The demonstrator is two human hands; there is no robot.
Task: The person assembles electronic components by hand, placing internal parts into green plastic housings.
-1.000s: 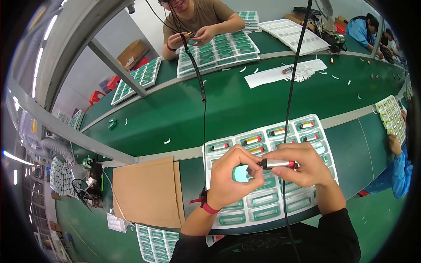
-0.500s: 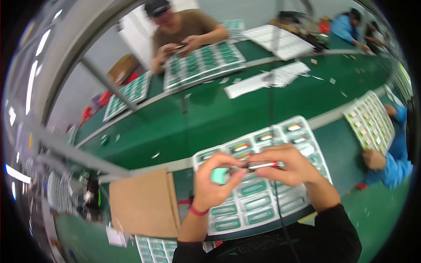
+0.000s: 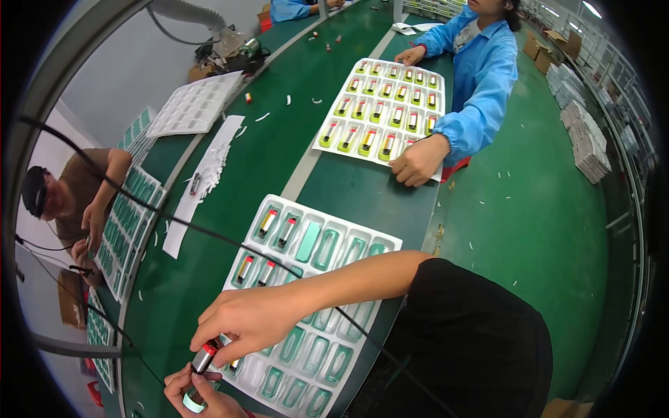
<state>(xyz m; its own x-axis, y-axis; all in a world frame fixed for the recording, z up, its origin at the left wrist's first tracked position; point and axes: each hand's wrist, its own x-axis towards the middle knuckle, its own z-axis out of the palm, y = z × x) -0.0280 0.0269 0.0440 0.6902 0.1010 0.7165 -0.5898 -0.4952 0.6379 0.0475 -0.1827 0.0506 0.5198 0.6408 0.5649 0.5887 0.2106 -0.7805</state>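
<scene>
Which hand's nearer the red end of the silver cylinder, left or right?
Right. The right hand has its fingertips right at the red end; the left hand is farther down the view, around the teal case, toward the silver cylinder's other end.

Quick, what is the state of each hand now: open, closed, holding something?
Left hand: closed, holding the teal case.
Right hand: closed, gripping the silver cylinder near its red end.

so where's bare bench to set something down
The green bench is bare between the near tray and the co-worker's tray, beside the pale strip. Crowded: near tray's lower-left edge, where right hand and left hand meet at a silver cylinder.
</scene>
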